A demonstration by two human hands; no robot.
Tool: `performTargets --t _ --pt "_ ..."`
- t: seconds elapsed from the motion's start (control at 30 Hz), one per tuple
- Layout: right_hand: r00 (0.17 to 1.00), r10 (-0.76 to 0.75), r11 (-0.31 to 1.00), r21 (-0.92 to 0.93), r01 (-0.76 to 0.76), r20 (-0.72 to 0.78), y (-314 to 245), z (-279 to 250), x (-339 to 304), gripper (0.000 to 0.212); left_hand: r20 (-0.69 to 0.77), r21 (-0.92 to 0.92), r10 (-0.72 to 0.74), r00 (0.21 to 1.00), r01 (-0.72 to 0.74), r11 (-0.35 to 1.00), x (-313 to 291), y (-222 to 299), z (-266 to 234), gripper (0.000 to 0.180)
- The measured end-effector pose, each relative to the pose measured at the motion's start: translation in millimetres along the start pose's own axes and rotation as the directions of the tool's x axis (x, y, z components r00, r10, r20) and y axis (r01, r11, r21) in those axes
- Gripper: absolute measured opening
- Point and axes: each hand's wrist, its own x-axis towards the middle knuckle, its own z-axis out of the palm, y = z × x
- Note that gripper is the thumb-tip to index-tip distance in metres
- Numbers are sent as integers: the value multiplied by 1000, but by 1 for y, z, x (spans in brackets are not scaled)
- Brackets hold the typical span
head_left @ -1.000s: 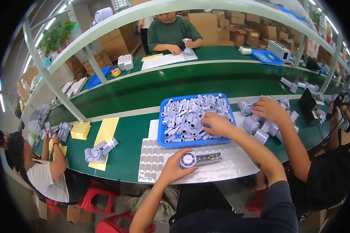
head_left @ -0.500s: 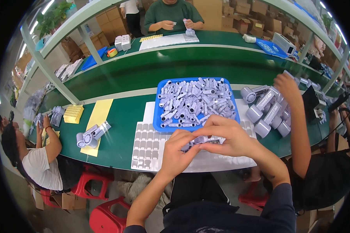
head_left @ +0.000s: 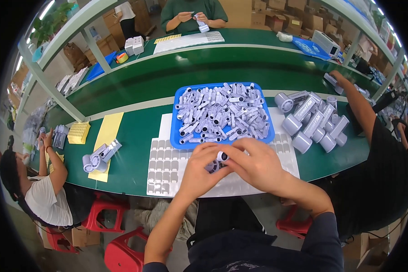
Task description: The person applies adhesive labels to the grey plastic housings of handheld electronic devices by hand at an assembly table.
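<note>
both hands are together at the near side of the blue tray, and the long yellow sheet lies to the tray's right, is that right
Not quite: the long yellow sheet lies to the left of the blue tray, as the head view shows. The rest is right.

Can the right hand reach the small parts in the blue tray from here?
Likely yes: the right hand is just in front of the open blue tray, with nothing visible blocking the small parts, though its fingers look occupied with a piece.
</note>
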Motion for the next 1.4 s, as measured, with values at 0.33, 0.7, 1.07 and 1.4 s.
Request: performTargets --t 0.33,0.7,1.07,1.4 --pt "945 249 935 202 -292 211 55 30 -34 30 205 113 -113 972 91 989 -5 -32 0 50" --pt "909 345 868 290 -403 233 52 40 -39 22 168 118 -74 983 55 992 -7 -47 11 34" --pt "915 352 893 221 -391 197 46 43 -39 19 95 142 2 995 -16 990 -12 -48 15 34" --pt "980 178 971 -176 -160 92 23 51 -36 21 77 151 74 994 -85 985 -9 -57 16 34"
